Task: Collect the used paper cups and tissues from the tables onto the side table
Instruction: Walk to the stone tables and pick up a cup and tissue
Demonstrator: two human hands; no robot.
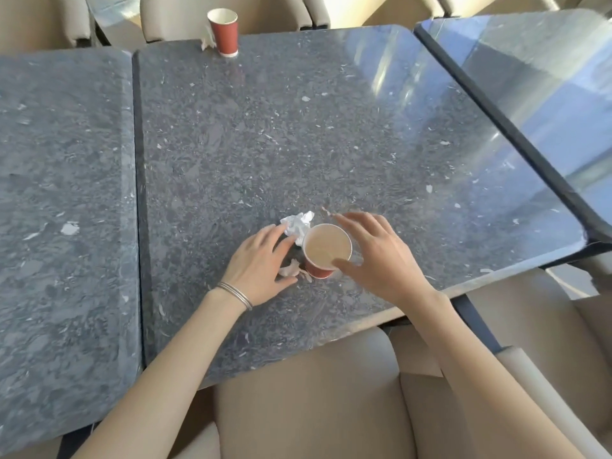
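Note:
A red paper cup (326, 249) stands upright near the front edge of the middle dark stone table (265, 134). A crumpled white tissue (298, 224) lies just behind and left of it. My left hand (260, 265) hovers spread at the cup's left, fingertips close to the tissue. My right hand (377, 256) is spread over the cup's right side, thumb at the rim, fingers not closed round it. A second red paper cup (223, 31) stands at the table's far edge with a small tissue scrap (207, 44) beside it.
Two more stone tables flank the middle one: one on the left (63, 193), one glossy on the right (546, 94). Beige cushioned seats (314, 399) sit below the front edge and behind the far edge.

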